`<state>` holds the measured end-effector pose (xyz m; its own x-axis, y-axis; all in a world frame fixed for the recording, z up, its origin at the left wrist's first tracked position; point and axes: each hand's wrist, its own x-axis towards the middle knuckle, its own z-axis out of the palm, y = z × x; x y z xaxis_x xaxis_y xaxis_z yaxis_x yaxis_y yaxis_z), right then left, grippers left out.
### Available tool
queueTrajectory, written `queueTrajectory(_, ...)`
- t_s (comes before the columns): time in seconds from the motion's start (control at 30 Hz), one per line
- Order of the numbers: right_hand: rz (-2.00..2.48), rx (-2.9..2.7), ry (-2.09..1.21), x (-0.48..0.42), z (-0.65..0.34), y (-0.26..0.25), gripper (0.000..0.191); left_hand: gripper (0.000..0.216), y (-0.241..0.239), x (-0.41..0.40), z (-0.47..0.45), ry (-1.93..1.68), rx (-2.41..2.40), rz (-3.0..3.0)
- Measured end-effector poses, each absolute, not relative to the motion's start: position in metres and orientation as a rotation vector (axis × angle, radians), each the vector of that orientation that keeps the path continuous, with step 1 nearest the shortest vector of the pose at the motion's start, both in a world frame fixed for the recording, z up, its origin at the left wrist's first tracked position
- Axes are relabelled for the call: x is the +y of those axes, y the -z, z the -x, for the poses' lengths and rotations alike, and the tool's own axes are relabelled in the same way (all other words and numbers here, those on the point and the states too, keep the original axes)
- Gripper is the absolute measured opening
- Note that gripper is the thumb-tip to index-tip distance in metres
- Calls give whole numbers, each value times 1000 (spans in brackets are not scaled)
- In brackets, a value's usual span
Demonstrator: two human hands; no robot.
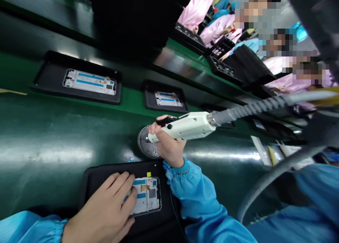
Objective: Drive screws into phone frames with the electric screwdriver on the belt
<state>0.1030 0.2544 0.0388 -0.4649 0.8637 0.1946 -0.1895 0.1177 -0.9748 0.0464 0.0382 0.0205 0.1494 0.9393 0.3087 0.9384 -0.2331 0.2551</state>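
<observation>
My left hand (106,207) lies flat with fingers stretched over a phone frame (148,197) that sits in a black tray (92,179) at the near edge of the bench. My right hand (168,144) is wrapped round a white electric screwdriver (188,125), its tip pointing left over a round perforated metal dish (146,146). A grey ribbed cable (251,108) runs from the tool's rear to the right. Both of my sleeves are blue.
Two more black trays (47,77) (148,94) with phone frames ride the green belt (129,101) behind. Stacked black trays (249,66) and seated people in pink coats are at the far right. A curved grey hose (265,183) crosses the right foreground.
</observation>
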Motion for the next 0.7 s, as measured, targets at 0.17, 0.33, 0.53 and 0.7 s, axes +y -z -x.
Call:
queueTrajectory(0.17, 710, -1420, -1471, 259, -98, -31, 26, 39, -21, 38, -44, -626, 1934, -2383)
queueTrajectory(0.33, 716, -1394, -1489, 261, -96, -27, 22, 39, -23, 40, -43, -611, 1940, -2422)
queueTrajectory(0.53, 729, -1380, -1520, 259, -96, -30, 19, 36, -28, 44, -41, -613, 1946, -2469)
queueTrajectory(0.7, 748, -1371, -1524, 259, -96, -29, 18, 38, -27, 43, -42, -614, 1939, -2462)
